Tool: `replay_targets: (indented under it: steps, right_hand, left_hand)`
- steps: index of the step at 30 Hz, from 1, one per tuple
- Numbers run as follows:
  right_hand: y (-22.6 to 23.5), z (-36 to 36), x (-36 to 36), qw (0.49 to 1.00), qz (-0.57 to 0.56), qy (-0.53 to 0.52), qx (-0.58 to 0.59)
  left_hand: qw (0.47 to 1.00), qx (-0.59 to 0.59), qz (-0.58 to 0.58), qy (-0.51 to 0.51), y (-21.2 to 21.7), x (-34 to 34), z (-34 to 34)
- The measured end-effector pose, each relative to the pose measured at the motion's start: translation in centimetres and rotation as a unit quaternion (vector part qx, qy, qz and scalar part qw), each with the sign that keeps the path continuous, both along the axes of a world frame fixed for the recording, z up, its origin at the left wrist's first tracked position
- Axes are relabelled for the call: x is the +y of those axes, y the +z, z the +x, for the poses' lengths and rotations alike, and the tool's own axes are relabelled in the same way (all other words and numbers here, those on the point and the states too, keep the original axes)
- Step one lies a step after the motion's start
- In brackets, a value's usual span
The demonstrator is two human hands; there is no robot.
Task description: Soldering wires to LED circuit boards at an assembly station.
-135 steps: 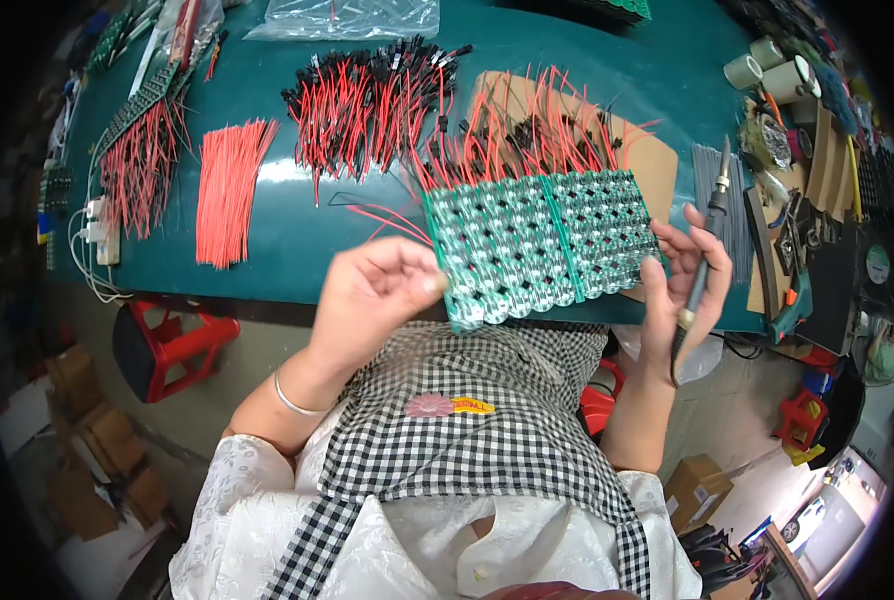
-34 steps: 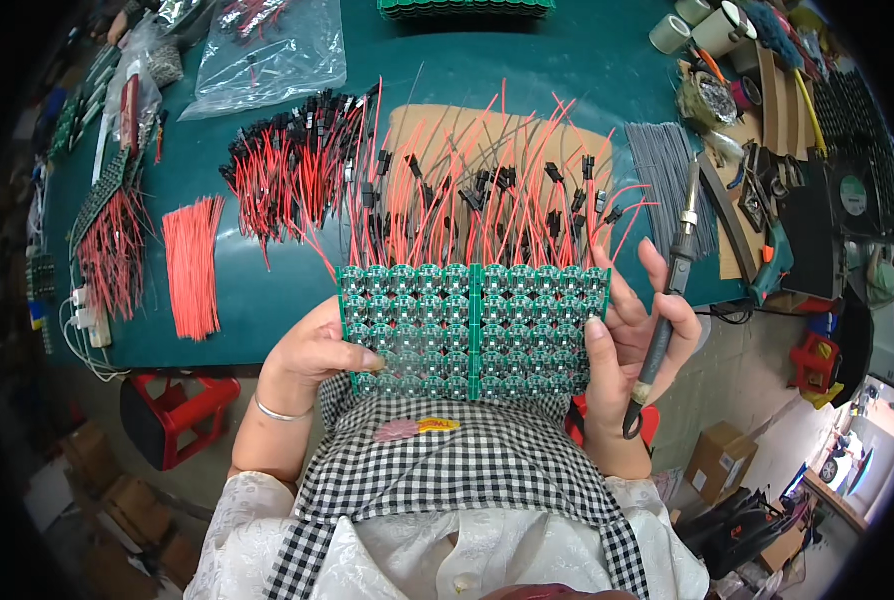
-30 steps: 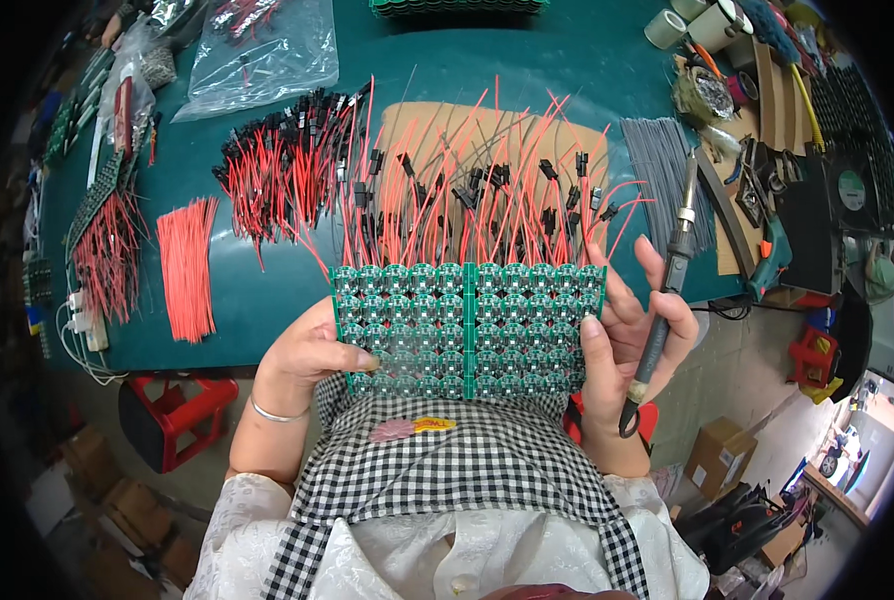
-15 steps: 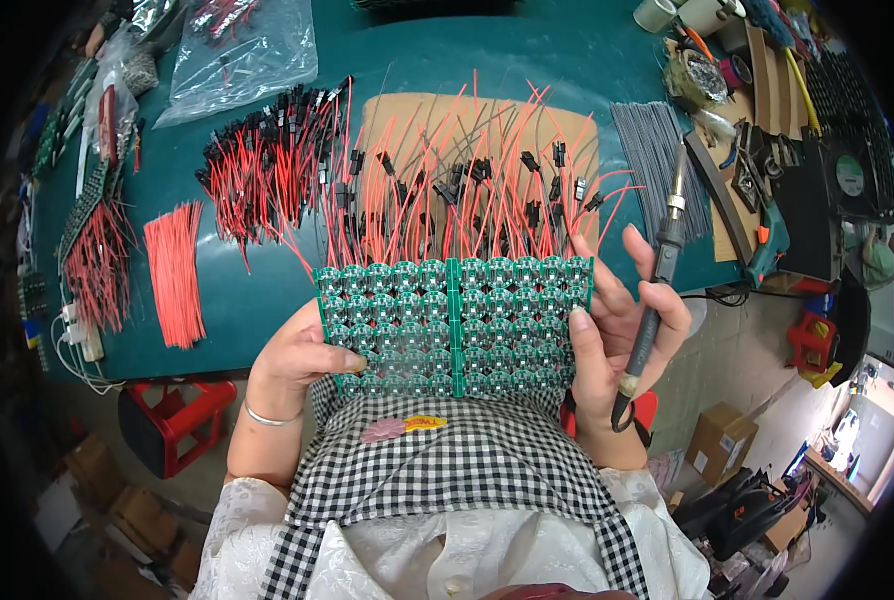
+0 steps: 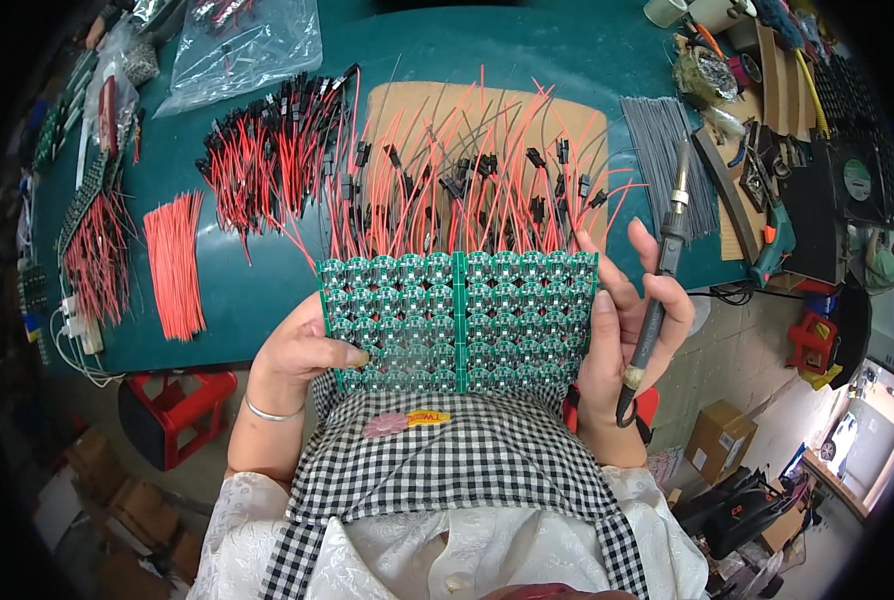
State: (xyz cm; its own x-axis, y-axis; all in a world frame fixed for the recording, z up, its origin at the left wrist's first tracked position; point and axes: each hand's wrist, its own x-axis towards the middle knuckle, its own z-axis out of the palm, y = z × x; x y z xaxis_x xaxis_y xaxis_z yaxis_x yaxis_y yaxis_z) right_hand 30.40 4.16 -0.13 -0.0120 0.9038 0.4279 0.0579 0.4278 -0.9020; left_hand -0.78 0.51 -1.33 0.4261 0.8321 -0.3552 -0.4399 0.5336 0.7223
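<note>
A green circuit board panel [image 5: 460, 325], made of many small round boards in rows, is tilted up in front of my apron. My left hand [image 5: 302, 350] grips its left edge, thumb on the face and the other fingers hidden behind. Beside the right edge is my right hand [image 5: 617, 345], with a soldering iron [image 5: 657, 290] held between its fingers, tip pointing up and away. The right thumb lies along the panel's edge; whether it touches cannot be made out. Red and black wires with black connectors [image 5: 457, 185] stick up behind the panel's far edge.
On the green table [image 5: 417, 50] lie a cardboard sheet [image 5: 577, 120], a pile of connector leads [image 5: 267, 160], red wires [image 5: 174, 270] and grey wires [image 5: 657, 150]. A plastic bag [image 5: 242, 50] sits at the back left. Red stools [image 5: 177, 415] stand below the table.
My right thumb has come off the panel's face to its right edge. The panel has shifted very slightly to the right, and the left hand keeps its grip.
</note>
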Motion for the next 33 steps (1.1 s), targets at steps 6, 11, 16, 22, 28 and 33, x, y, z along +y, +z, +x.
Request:
replay_targets:
  steps: [6,11,16,22,28,33]
  right_hand:
    - [0.4,-0.4,-0.1,1.000,-0.020,-0.004,0.019]
    - [0.6,-0.3,0.2,0.999,-0.029,0.002,0.031]
    - [0.4,-0.1,0.5,1.000,-0.019,0.008,0.017]
    - [0.3,-0.1,1.0,1.000,-0.018,0.011,0.015]
    - [0.3,-0.1,1.1,0.999,-0.040,0.017,0.027]
    - [0.5,0.0,1.1,0.998,-0.050,0.019,0.016]
  left_hand:
    - [1.000,-0.005,-0.014,0.009,0.6,0.1,0.1]
    - [1.000,0.000,-0.002,0.010,0.9,0.2,0.2]
    - [1.000,0.003,-0.010,0.014,1.8,0.7,0.5]
    - [0.999,-0.005,-0.027,0.018,1.2,0.6,0.2]
    - [0.998,-0.034,-0.052,0.031,1.2,0.7,0.5]
    - [0.997,-0.036,-0.060,0.030,0.7,0.3,0.2]
